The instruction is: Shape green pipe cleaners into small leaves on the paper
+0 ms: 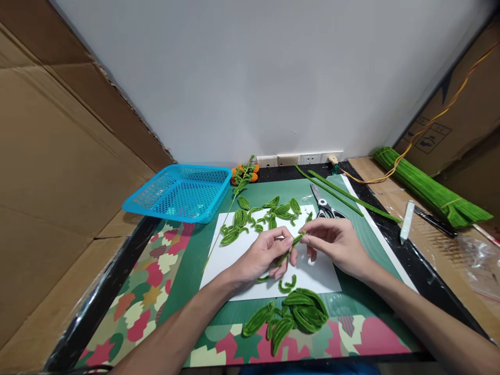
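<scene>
Above a white sheet of paper [216, 271], both hands meet at a green pipe cleaner [297, 240]. My left hand [269, 251] is closed around its lower length, with fingers curled and thumb pressed on it. At its upper end, my right hand [332, 240] pinches the tip between thumb and forefinger. Green pipe-cleaner leaves [240, 219] and small curled pieces lie on the far part of the paper. A short curled green piece [288, 284] rests just below my left hand. Closer to the near edge sits a pile of larger green leaves [307, 310].
A blue mesh basket [175, 195] stands at the back left, beside a stem with orange flowers [244, 174]. Scissors [325, 203] and long green stems [344, 192] lie back right. Farther right are a white-handled tool [407, 222], a black pen-like item [435, 221] and a green pipe-cleaner bundle [429, 185].
</scene>
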Motion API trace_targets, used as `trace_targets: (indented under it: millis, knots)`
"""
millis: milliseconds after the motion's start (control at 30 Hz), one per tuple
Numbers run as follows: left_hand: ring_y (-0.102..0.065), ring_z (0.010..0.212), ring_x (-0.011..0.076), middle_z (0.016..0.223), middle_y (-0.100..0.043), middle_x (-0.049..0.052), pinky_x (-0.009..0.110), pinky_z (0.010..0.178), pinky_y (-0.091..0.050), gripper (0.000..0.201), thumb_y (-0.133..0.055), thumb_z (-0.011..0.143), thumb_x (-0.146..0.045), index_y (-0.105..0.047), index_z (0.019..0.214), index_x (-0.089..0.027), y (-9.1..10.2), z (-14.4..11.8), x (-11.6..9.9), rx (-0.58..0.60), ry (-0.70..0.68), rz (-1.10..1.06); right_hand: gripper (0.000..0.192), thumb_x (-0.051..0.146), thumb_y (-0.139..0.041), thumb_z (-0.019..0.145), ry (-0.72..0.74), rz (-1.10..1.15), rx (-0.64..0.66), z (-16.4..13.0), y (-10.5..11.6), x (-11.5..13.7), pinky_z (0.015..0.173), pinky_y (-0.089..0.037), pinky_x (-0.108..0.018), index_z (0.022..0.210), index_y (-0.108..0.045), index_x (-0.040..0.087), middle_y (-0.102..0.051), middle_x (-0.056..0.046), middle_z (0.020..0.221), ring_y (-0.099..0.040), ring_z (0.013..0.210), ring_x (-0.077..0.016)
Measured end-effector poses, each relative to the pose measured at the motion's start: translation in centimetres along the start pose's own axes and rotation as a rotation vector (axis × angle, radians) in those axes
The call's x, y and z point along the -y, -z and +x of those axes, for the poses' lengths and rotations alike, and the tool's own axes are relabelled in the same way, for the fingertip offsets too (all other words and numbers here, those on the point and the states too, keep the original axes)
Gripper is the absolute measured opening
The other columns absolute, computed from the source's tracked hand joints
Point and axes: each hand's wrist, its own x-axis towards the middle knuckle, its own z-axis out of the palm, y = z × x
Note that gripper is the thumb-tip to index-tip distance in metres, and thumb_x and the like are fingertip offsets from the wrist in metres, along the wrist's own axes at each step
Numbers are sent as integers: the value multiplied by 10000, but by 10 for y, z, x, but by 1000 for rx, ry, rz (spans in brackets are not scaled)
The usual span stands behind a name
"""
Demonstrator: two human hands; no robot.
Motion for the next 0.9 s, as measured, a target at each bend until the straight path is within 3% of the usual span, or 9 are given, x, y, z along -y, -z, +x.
trace_targets:
  millis: [200, 433, 767, 900]
  knots:
    - [-524, 336, 69, 662, -695, -16, 144, 331, -334, 316, -600, 1033, -519, -531, 973, -217, 1, -1, 1, 14, 20, 30, 233, 363, -852, 873, -26, 10, 42, -2, 2, 0, 519, -583, -274, 981, -787, 167, -742, -31, 692, -678, 521, -153]
    - [-636, 370, 152, 716, -759, 27, 187, 326, -436, 336, -606, 1017, -548, -496, 1058, -234, 2, 0, 2, 56, 51, 23, 268, 397, -848, 875, -47, -15, 43, -1, 2, -3, 529, -585, -283, 986, -793, 159, -739, -39, 687, -678, 536, -159]
    - [-614, 366, 103, 729, -769, 39, 148, 318, -363, 345, -723, 950, -508, -611, 1024, -190, 0, 0, 2, -117, -14, 91, 287, 442, -848, 858, -42, -108, -12, 0, 2, -2, 492, -569, -255, 958, -812, 175, -756, -51, 776, -644, 538, -135]
    - [-620, 368, 116, 720, -767, 55, 162, 321, -378, 358, -724, 945, -516, -626, 982, -173, -2, 0, 1, -118, -12, 111, 277, 453, -831, 872, -21, -157, -13, -1, 3, -2, 498, -553, -260, 907, -819, 178, -755, -50, 728, -647, 537, -144]
